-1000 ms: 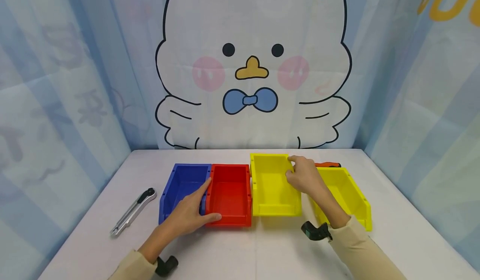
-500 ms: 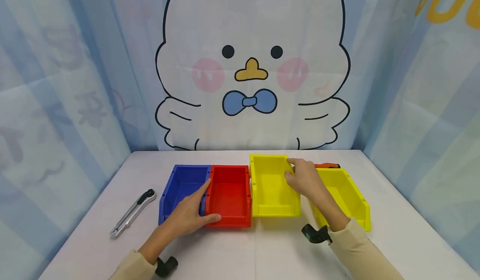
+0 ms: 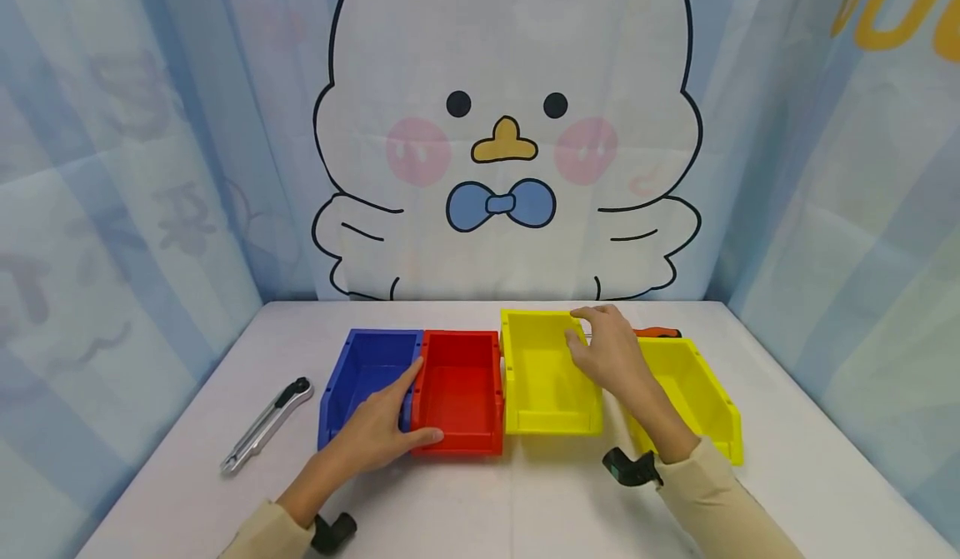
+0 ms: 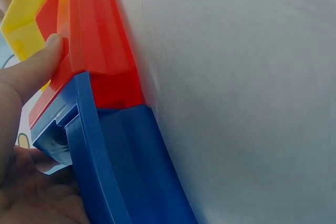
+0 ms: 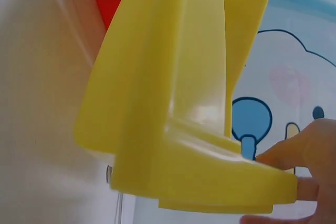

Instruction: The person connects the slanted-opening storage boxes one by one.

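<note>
A blue bin [image 3: 367, 376], a red bin [image 3: 459, 384] and a yellow bin [image 3: 551, 376] stand in a row in the head view. The yellow one sits farther back, a shadow below its front. My left hand [image 3: 378, 426] spreads across the joint of blue and red, its thumb touching the red front lip; in the left wrist view the other fingers are partly hidden behind the blue bin. My right hand [image 3: 611, 351] is at the yellow bin's back right corner, thumb and forefinger apart. The right wrist view shows fingers [image 5: 294, 148] around that corner.
A second yellow bin [image 3: 686, 384] stands on the right, partly behind my right forearm. Behind it lies a tool with an orange and black handle [image 3: 658, 332]. At the left lies a silver utility knife [image 3: 266, 426]. A printed curtain [image 3: 502, 259] rises beyond the white table.
My right forefinger and thumb have lifted and spread at the yellow bin's rim. The left hand and the bins stay where they were, apart from slight camera movement.
</note>
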`<state>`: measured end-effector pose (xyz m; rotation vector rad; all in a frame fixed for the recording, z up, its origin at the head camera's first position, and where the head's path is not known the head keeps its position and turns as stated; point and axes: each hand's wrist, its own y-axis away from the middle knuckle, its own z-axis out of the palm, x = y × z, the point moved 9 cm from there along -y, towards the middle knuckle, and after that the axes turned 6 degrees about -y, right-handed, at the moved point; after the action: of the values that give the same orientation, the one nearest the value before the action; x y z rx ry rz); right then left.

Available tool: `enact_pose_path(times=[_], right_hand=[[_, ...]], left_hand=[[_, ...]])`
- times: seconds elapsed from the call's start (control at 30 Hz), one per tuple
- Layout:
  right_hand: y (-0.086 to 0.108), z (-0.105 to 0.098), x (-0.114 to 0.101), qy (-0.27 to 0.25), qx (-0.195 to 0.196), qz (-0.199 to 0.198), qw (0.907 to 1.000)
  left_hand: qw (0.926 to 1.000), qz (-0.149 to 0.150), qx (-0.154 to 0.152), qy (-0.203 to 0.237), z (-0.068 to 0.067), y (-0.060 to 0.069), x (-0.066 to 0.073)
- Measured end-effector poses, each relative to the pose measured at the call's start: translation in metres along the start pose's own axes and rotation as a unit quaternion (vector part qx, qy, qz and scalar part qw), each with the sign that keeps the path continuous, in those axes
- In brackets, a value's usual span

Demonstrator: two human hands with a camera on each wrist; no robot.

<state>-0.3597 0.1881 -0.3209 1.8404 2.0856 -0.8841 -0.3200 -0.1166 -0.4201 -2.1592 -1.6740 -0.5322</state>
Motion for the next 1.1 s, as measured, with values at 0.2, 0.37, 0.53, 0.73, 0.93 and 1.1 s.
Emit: enact_pose_path(times=[0.2, 0.37, 0.53, 0.73, 0.93, 1.1], right_hand=[[-0.003, 0.008, -0.026, -0.066, 0.013, -0.056, 0.9961], [-0.005, 0.024, -0.043, -0.118, -0.034, -0.063, 0.9904], [-0.002, 0.047, -0.043, -0.153, -0.088, -0.036, 0.9837], [0.004, 0.071, -0.037, -0.197, -0.124, 0.007, 0.9725], [0.006, 0.078, -0.033, -0.243, -0.129, 0.033, 0.9608], [0.008, 0.082, -0.032, -0.270, -0.137, 0.036, 0.9522]], left_hand=[[1.0000, -0.001, -0.001, 0.000, 0.000, 0.000, -0.001], [1.0000, 0.001, 0.003, 0.002, 0.001, -0.001, -0.001], [1.0000, 0.006, 0.002, 0.004, 0.002, -0.001, -0.001], [1.0000, 0.006, 0.001, 0.006, 0.001, -0.001, 0.000], [1.0000, 0.005, 0.002, 0.001, 0.001, -0.002, 0.001], [1.0000, 0.005, 0.004, -0.002, 0.000, -0.001, 0.000]])
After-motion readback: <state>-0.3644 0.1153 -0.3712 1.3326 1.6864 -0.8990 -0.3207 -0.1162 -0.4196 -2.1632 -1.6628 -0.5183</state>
